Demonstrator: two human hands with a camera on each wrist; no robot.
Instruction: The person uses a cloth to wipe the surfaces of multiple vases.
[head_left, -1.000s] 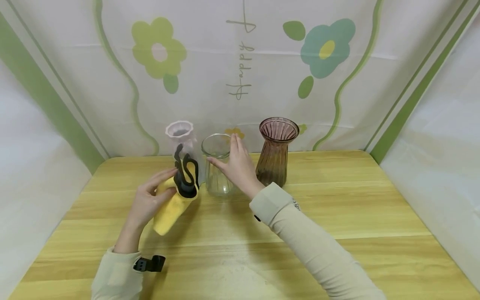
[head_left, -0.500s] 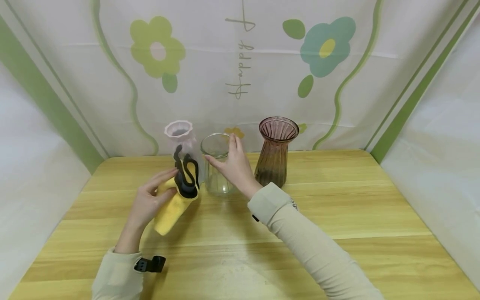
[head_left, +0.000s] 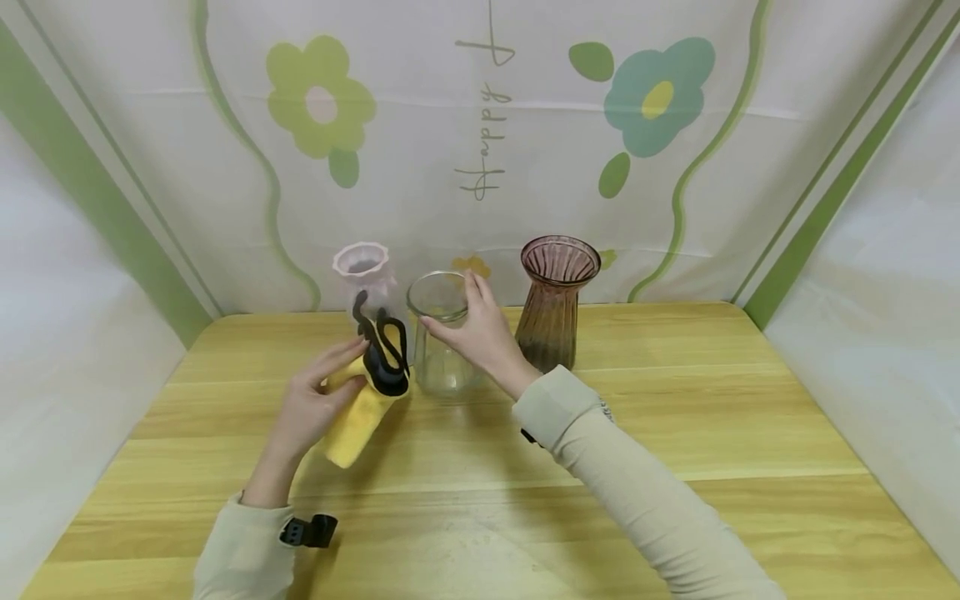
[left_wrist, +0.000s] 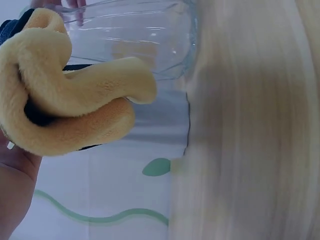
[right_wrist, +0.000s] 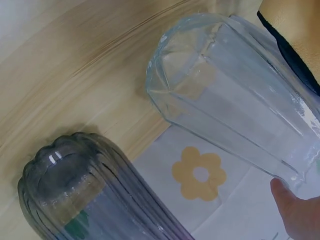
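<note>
In the head view my left hand (head_left: 311,408) grips a folded plush cloth (head_left: 356,427), yellow on one face with a dark side and edges, holding it close to the left of a clear glass vase (head_left: 442,371). The left wrist view shows the cloth (left_wrist: 45,85) doubled over in thick folds, its loose ends beside the glass. My right hand (head_left: 487,333) holds the clear vase near its rim, thumb at the front and fingers at the right side. That vase stands upright on the table; its ribbed wall (right_wrist: 230,105) shows in the right wrist view.
A pale pink vase with a scalloped rim (head_left: 362,260) stands behind the cloth, partly hidden. To the right is a ribbed purple-brown glass vase (head_left: 553,321). Behind the wooden table (head_left: 675,433) hangs a white curtain (head_left: 420,125) with printed flowers.
My left hand and the cloth have shifted slightly right, nearer the clear vase, and the cloth's dark edge has changed shape. My right hand keeps its hold on the vase.
</note>
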